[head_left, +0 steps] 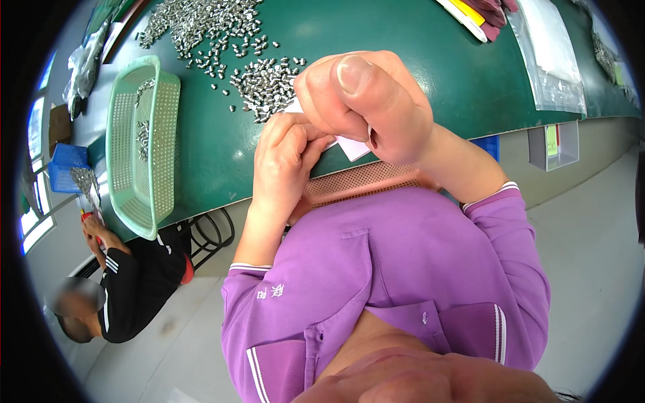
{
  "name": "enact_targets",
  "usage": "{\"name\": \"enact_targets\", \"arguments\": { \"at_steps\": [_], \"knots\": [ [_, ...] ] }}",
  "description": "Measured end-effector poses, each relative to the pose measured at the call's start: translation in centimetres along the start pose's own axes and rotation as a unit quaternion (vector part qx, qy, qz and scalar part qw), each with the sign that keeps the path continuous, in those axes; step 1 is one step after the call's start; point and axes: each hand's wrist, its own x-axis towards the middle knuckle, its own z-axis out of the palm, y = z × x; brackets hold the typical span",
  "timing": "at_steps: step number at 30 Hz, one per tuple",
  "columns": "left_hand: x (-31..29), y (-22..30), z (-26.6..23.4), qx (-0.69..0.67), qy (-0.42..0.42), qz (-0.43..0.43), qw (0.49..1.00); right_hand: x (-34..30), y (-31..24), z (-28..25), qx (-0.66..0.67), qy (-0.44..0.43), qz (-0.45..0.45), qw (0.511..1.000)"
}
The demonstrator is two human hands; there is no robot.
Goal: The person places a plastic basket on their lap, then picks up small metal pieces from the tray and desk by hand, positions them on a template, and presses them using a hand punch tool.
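My right hand (376, 101) is raised over the front edge of the green table and closed, thumb pressed over curled fingers. Whatever lies inside that fist is hidden. Close against it, to the left, my left hand (285, 154) is closed too, its fingertips bent toward the right hand. A white sheet or card (353, 148) shows under and between both hands; whether either hand grips it I cannot tell. Just beyond my left hand lies a small heap of short silvery metal parts (263, 87).
A larger heap of like parts (201, 23) spreads farther back. Left stands a pale green perforated basket (168, 134) holding some parts. A salmon basket (366, 185) sits below the table edge before me. Clear plastic bags (551, 60) lie right. Another person (134, 289) works at far left.
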Motion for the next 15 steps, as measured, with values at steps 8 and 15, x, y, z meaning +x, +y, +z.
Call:
{"name": "enact_targets", "arguments": {
  "at_steps": [8,15],
  "knots": [
    [-0.3,-0.2,0.0,0.002,-0.003,-0.004,1.0,0.0,-0.4,0.4,0.003,0.005,0.01,1.0],
    [-1.0,0.1,-0.4,-0.077,-0.038,-0.003,0.996,-0.1,-0.8,-0.3,-0.037,0.025,0.021,0.999]
  ]
}}
